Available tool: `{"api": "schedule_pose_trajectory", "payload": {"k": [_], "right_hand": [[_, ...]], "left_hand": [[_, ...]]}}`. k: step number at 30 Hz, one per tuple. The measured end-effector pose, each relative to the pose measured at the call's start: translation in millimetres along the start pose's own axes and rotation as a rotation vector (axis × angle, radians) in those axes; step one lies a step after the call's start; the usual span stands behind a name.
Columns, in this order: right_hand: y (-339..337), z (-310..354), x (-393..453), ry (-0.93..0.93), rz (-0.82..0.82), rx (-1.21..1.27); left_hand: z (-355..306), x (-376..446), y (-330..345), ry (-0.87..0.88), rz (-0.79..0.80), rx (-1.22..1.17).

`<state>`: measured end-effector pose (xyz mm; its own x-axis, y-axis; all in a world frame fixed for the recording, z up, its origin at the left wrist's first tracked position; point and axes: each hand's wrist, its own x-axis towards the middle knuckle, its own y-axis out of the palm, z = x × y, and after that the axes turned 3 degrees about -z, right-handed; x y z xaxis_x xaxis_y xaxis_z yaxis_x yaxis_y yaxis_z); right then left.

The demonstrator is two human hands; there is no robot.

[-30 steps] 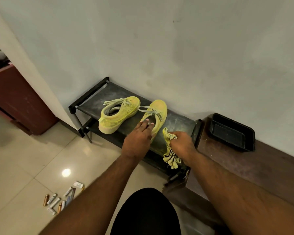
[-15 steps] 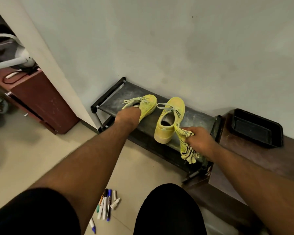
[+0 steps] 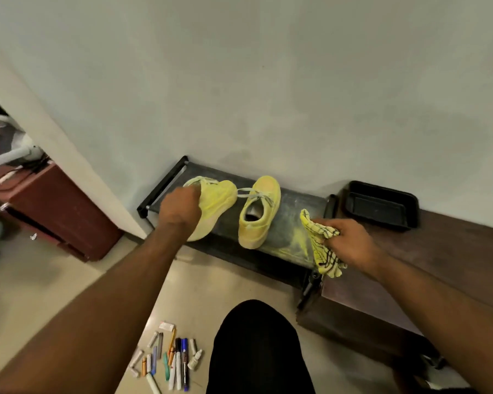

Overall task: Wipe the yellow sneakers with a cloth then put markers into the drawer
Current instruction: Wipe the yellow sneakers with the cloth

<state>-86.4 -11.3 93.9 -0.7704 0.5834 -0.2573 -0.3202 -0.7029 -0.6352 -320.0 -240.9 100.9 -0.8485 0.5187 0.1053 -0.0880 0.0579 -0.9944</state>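
Two yellow sneakers sit on a black shoe rack point(image 3: 293, 206) against the wall. My left hand point(image 3: 180, 207) grips the left sneaker point(image 3: 218, 200) by its heel end and has it tilted up off the shelf. The right sneaker point(image 3: 258, 214) stands on the rack with its opening facing me. At the rack's right end my right hand point(image 3: 345, 240) holds a yellow cloth with black lines point(image 3: 320, 243), which hangs down over the rack's corner. Several markers point(image 3: 168, 359) lie scattered on the tiled floor near my knee.
A black tray point(image 3: 382, 206) rests on a low brown wooden cabinet point(image 3: 439, 251) right of the rack. A reddish-brown cabinet point(image 3: 57, 211) stands at the left beyond a wall corner. My dark-clothed knee point(image 3: 256, 348) is at the bottom centre.
My left hand moved from the right sneaker to the left one, gripped it and tilted it up. My right hand with the cloth drew back right, away from the right sneaker.
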Motion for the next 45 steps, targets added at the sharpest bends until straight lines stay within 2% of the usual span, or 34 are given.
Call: {"api": "schedule_pose_trajectory", "payload": {"k": [3,6,10,13,16,19,22,26,31,34,38,43,45], "right_hand": [[-26.8,-26.8,-40.1,0.039,-0.116,0.167],[-53.8,-63.0,-80.6,0.154,-0.26,0.412],[-76.0,-118.6,-121.3,0.336,-0.409,0.923],[-93.1,-140.4,-140.2,0.413,-0.559,1.184],[-107.4,-148.4,-145.1,0.388,-0.684,1.245],[-108.9,-154.0,-148.0,0.397,-0.744,1.199],[-106.6,-160.9,-149.0,0.436,-0.738,1.158],[-97.0,-162.6,-139.3,0.423,-0.663,1.085],[-80.3,-156.1,-127.0,0.385,-0.603,0.934],[-70.3,-152.8,-122.4,0.298,-0.577,0.743],[-64.7,-153.7,-124.9,0.09,-0.509,0.25],[-53.1,-150.5,-104.6,0.063,-0.527,0.104],[-41.2,-148.7,-94.9,0.068,-0.492,0.036]], "left_hand": [[-12.9,-42.2,-27.2,0.009,-0.1,-0.072],[-49.9,-87.5,-49.2,0.124,-0.262,-0.207],[-121.2,-131.7,-49.9,0.335,-0.446,-0.396],[-178.5,-154.7,-35.2,0.463,-0.458,-0.516],[-222.4,-173.8,-14.0,0.62,-0.448,-0.504],[-241.8,-170.6,8.7,0.728,-0.485,-0.479],[-251.2,-157.7,25.9,0.824,-0.482,-0.394],[-253.5,-154.9,53.0,0.869,-0.336,-0.317],[-267.9,-165.7,62.8,0.786,-0.151,-0.254],[-264.8,-173.8,66.5,0.699,0.057,-0.118],[-247.9,-176.1,59.7,0.648,0.093,-0.055],[-238.8,-150.2,50.7,0.743,0.223,-0.02],[-240.2,-139.7,47.9,0.759,0.298,-0.091]]}}
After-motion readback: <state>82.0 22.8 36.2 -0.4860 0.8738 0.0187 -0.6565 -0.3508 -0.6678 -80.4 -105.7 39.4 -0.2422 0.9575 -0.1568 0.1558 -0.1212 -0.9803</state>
